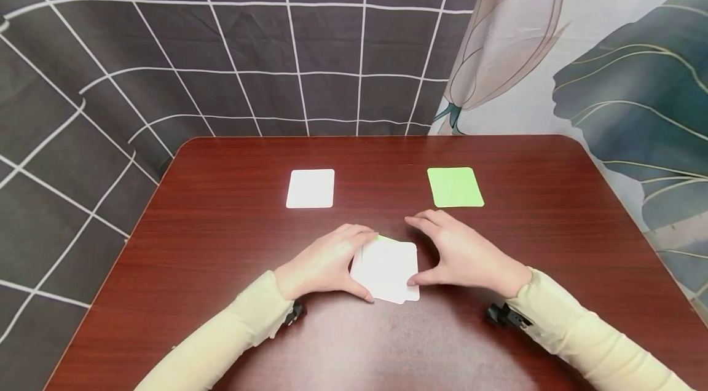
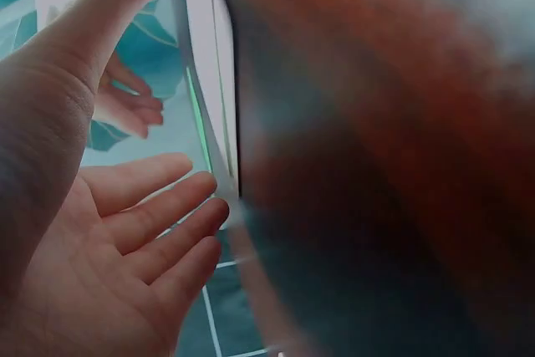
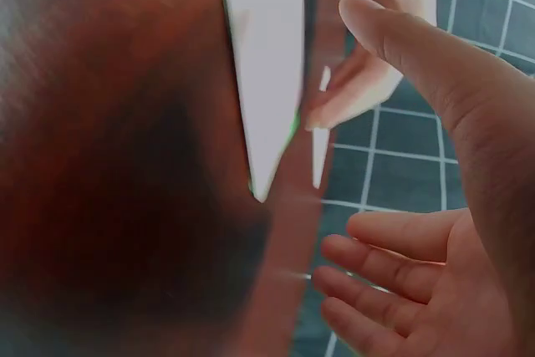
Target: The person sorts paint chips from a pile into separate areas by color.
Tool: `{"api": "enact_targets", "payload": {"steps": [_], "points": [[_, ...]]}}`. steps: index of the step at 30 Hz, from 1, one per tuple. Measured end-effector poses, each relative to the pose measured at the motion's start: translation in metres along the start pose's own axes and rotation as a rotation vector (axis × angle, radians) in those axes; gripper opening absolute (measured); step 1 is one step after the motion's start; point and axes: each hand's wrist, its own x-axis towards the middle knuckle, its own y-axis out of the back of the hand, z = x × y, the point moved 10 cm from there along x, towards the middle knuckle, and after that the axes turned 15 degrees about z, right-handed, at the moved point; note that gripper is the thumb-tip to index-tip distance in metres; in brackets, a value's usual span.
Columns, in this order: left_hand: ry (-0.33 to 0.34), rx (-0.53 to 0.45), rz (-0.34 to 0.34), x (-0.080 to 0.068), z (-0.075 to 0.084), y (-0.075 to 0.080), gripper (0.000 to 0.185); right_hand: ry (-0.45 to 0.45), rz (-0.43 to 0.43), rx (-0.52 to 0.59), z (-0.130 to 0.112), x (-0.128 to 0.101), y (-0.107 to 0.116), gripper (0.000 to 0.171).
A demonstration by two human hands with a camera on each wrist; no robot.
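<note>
Stacked cards (image 1: 385, 271) lay unevenly on the desk (image 1: 221, 225), between the left hand (image 1: 332, 259) and the right hand (image 1: 464, 252). On both, fingers stood apart from thumb, clamped on nothing; light, even pressure from opposite sides seemed best for squaring the edges.

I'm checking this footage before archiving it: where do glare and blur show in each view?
Head: pale glare on the near tabletop, and the lone white card looks washed out; left wrist: right side a reddish, dark blur, left hand much sharper; right wrist: left side blurred likewise, right hand much sharper.
</note>
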Motion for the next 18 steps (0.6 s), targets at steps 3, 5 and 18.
{"api": "enact_targets", "payload": {"steps": [3,5,18], "points": [[-0.003,0.0,-0.013,-0.002,0.001,-0.003,0.102,0.0,-0.022,0.01,-0.002,-0.005,-0.01,0.107],[-0.005,0.004,-0.021,-0.003,0.001,-0.005,0.103,0.003,-0.029,0.015,-0.002,-0.008,-0.015,0.11],[-0.013,0.009,-0.026,-0.002,0.003,-0.006,0.099,0.072,-0.028,0.042,-0.007,-0.013,-0.026,0.092]]}}
